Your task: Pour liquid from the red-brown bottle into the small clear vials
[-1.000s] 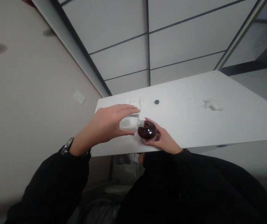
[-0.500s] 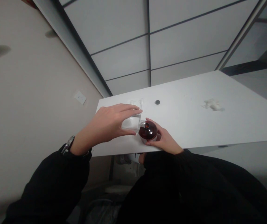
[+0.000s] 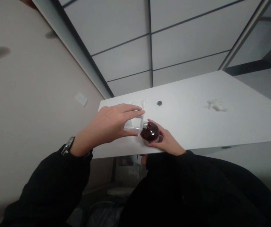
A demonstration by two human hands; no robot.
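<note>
My left hand (image 3: 116, 121) is closed around a clear glass bottle (image 3: 136, 124), thumb below and fingers above. The bottle is tipped on its side, its neck pointing right at the mouth of a dark reddish-brown round bottle (image 3: 151, 132). Whether the two necks touch I cannot tell. My right hand (image 3: 167, 142) wraps the brown bottle from the right, close to the front edge of the white table (image 3: 185, 126). That bottle looks roughly upright, with a pale label partly visible low on its side.
A small dark cap (image 3: 159, 103) lies behind the bottles. Crumpled white tissue (image 3: 216, 105) is farther right on the tabletop. Some clear or whitish item (image 3: 143, 102) sits behind my left hand. Panelled doors (image 3: 121, 41) stand at the back, and a wall with a socket (image 3: 81, 99) on the left.
Both hands keep their hold on the bottles in nearly the same position. The liquid level in the clear bottle seems a little lower; otherwise the view shifts only slightly.
</note>
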